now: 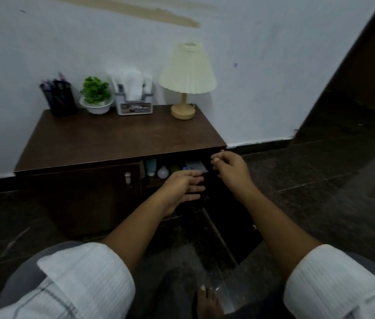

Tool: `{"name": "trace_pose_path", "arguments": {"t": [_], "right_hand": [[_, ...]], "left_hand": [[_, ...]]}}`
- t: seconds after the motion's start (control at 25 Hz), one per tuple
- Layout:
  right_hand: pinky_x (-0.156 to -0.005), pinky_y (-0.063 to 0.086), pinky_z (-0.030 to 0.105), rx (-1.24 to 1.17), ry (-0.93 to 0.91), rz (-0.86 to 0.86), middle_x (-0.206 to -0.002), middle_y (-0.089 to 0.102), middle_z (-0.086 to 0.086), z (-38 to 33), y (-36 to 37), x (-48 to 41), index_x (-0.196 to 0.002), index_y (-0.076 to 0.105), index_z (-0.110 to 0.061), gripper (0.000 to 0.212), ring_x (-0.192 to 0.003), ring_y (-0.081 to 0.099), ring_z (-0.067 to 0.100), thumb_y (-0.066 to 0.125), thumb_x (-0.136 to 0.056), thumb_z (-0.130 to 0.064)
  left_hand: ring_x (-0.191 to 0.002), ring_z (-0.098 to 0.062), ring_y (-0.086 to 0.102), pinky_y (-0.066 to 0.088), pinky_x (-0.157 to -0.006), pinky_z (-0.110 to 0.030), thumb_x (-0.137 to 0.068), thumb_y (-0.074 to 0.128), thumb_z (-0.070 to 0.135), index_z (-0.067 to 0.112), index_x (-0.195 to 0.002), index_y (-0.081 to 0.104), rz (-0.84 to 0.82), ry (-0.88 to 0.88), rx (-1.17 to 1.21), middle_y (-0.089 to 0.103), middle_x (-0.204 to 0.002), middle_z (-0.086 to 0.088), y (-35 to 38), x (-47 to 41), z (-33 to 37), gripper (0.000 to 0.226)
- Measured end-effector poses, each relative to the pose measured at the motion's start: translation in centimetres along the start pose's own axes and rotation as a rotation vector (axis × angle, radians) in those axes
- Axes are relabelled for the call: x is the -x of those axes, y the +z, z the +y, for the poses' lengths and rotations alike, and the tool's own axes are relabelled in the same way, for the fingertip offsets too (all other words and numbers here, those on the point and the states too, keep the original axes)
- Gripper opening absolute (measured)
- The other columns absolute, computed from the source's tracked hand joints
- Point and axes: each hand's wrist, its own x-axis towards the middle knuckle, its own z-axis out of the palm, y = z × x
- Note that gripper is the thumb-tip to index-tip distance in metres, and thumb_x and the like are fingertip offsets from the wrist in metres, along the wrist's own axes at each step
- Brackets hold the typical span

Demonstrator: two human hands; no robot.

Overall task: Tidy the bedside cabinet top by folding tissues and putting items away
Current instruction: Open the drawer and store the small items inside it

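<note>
At the back of the cabinet top (117, 139), along the wall (262, 77), we see 4 things in a row: a black pen holder (63, 100) full of pens on the left, a small green plant (95, 92) in a white bowl, a grey tissue holder (134, 105) with white tissues (132, 84) standing up out of it, and a cream pleated lamp (187, 70) on a round wooden base at the right. The front of the top is bare wood.

Below, the left door (78, 194) is closed, its metal handle (127, 178) near the inner edge. The right door (230, 229) stands swung out over the dark floor (308, 180). On the shelf inside we make out a pale blue tube (151, 165), a white bulb (163, 172), something green (175, 168) and a white packet (194, 166).

The left hand (183, 187) reaches into the opening just below the packet, its fingers (195, 180) straight and spread, gripping nothing. The right hand (230, 168) is beside the cabinet's front right corner, its fingers (216, 162) curled in; we cannot tell whether they pinch anything.

Both forearms come out of rolled white sleeves (85, 279), and a bare foot (207, 302) shows at the bottom edge.
</note>
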Motion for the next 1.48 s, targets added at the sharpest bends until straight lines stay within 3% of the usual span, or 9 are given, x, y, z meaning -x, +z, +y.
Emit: {"name": "trace_pose_path", "arguments": {"t": [0.2, 0.32, 0.4, 0.56, 0.64, 0.88, 1.0, 1.32, 1.48], "right_hand": [[-0.074, 0.046, 0.029, 0.381, 0.014, 0.272, -0.088, 0.070, -0.001, 3.1, -7.9, 0.7, -0.094, 0.071, -0.019, 0.013, -0.083, 0.063, 0.017, 0.059, -0.094, -0.024], [-0.070, 0.049, 0.038, 0.288, 0.355, 0.158, -0.079, 0.070, 0.012, 6.3, -10.4, 1.2, -0.080, 0.068, -0.011, 0.026, -0.079, 0.066, 0.031, 0.061, -0.090, -0.033], [-0.066, 0.046, 0.033, 0.178, 0.516, 0.074, -0.075, 0.068, 0.012, 7.2, -11.3, 2.1, -0.079, 0.070, -0.010, 0.026, -0.071, 0.063, 0.028, 0.062, -0.094, -0.029], [-0.047, 0.034, 0.024, 0.062, 0.573, -0.063, -0.063, 0.052, -0.001, 7.1, -11.7, 3.3, -0.077, 0.063, -0.018, 0.023, -0.051, 0.043, 0.011, 0.057, -0.099, -0.020], [-0.045, 0.041, 0.021, 0.035, 0.571, -0.120, -0.064, 0.052, -0.002, 6.9, -11.3, 3.4, -0.079, 0.062, -0.018, 0.020, -0.051, 0.046, 0.010, 0.057, -0.098, -0.017], [-0.064, 0.061, 0.035, -0.082, 0.604, -0.359, -0.086, 0.075, 0.013, 6.2, -7.2, 2.6, -0.099, 0.070, -0.003, 0.017, -0.073, 0.075, 0.023, 0.057, -0.099, -0.014], [-0.072, 0.060, 0.038, -0.132, 0.593, -0.467, -0.097, 0.077, 0.016, 5.4, -3.7, 2.1, -0.099, 0.071, -0.001, 0.020, -0.090, 0.076, 0.029, 0.055, -0.099, -0.014], [-0.077, 0.062, 0.040, -0.157, 0.454, -0.566, -0.110, 0.075, 0.013, 0.9, 4.7, 1.2, -0.110, 0.071, -0.004, 0.019, -0.100, 0.074, 0.026, 0.059, -0.098, -0.012], [-0.089, 0.061, 0.045, -0.143, 0.390, -0.567, -0.113, 0.074, 0.010, -1.6, 8.1, 1.1, -0.113, 0.070, -0.008, 0.021, -0.104, 0.073, 0.024, 0.055, -0.098, -0.008]], "left_hand": [[-0.125, -0.025, 0.062, 0.054, -0.101, -0.041, -0.103, 0.046, 0.004, 0.010, -0.148, 0.048, -0.209, -0.017, -0.140, 0.055, -0.147, -0.007, 6.0, -2.4, -1.3, 0.046], [-0.123, -0.024, 0.062, 0.055, -0.098, -0.040, -0.102, 0.048, 0.006, 0.009, -0.147, 0.049, -0.282, -0.061, -0.207, 0.056, -0.144, -0.006, 8.2, -3.4, -2.5, 0.045], [-0.119, -0.022, 0.063, 0.056, -0.097, -0.039, -0.101, 0.050, 0.007, 0.009, -0.146, 0.050, -0.310, -0.087, -0.258, 0.058, -0.138, -0.005, 9.0, -3.9, -3.3, 0.044], [-0.119, -0.021, 0.064, 0.058, -0.094, -0.039, -0.100, 0.052, 0.007, 0.010, -0.142, 0.054, -0.325, -0.112, -0.311, 0.060, -0.138, -0.005, 9.4, -4.5, -4.3, 0.043], [-0.118, -0.022, 0.065, 0.058, -0.095, -0.041, -0.100, 0.051, 0.005, 0.010, -0.136, 0.059, -0.304, -0.117, -0.313, 0.061, -0.137, -0.004, 8.6, -4.4, -4.3, 0.038], [-0.112, -0.023, 0.070, 0.059, -0.089, -0.040, -0.100, 0.045, 0.002, 0.012, -0.124, 0.067, -0.212, -0.156, -0.317, 0.068, -0.129, -0.006, 3.1, -1.9, -3.2, 0.034], [-0.109, -0.022, 0.072, 0.059, -0.089, -0.041, -0.101, 0.043, 0.004, 0.013, -0.129, 0.066, -0.160, -0.177, -0.321, 0.073, -0.123, -0.005, 0.0, 0.4, -2.6, 0.037], [-0.108, -0.016, 0.069, 0.057, -0.095, -0.040, -0.102, 0.043, 0.005, 0.017, -0.111, 0.074, 0.181, -0.113, -0.316, 0.074, -0.113, -0.001, -8.8, 5.0, -1.0, 0.035], [-0.114, -0.015, 0.063, 0.056, -0.091, -0.036, -0.101, 0.044, 0.006, 0.020, -0.133, 0.063, 0.260, -0.049, -0.298, 0.063, -0.131, 0.000, -11.2, 5.1, -0.2, 0.039]]}}
